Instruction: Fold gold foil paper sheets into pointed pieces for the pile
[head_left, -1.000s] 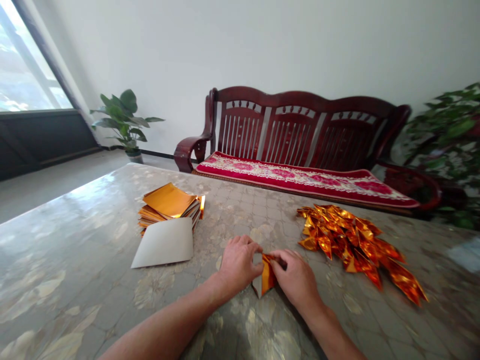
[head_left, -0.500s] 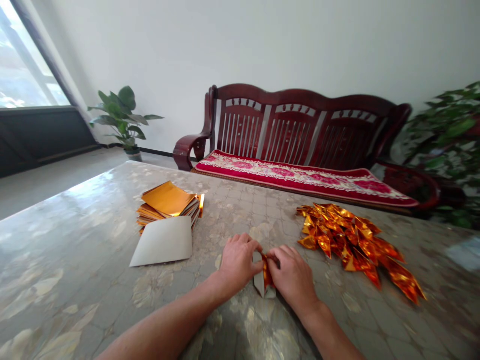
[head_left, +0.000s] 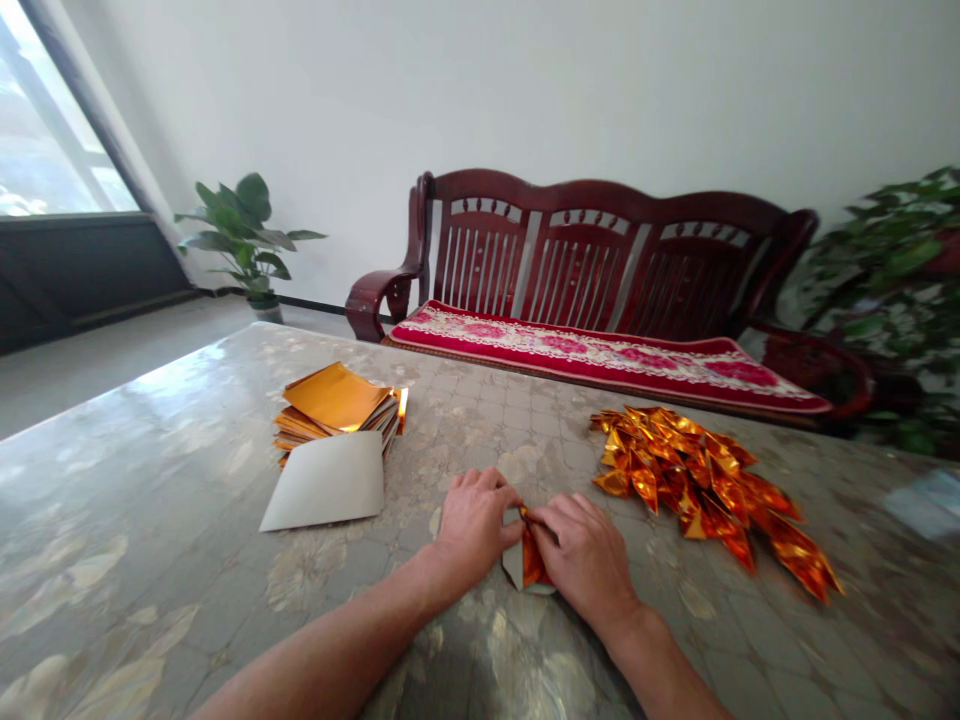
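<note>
Between my two hands, close to the table surface, is a partly folded sheet of foil paper (head_left: 534, 565), shiny orange-gold on one face and pale grey on the other. My left hand (head_left: 478, 520) is closed on its left side, thumb and fingers pinching near the top. My right hand (head_left: 581, 545) pinches the opposite side, its fingertips meeting the left ones at the upper fold. The fingers hide part of the folds. To the left lies a stack of gold foil sheets (head_left: 337, 397), with one sheet grey side up (head_left: 326, 485) at its front. Folded foil pieces (head_left: 694, 470) are heaped on the right.
The table (head_left: 187, 560) has a glossy patterned cover. Behind it stands a dark red wooden bench (head_left: 570, 260) with a red floral cushion (head_left: 600, 350). Potted plants (head_left: 247, 230) flank the bench. A pale bluish item (head_left: 926, 505) lies at the table's right.
My right fingers have shifted slightly left, towards my left fingertips at the top of the foil paper. More of its orange face shows below them. The stack and the heap stay put.
</note>
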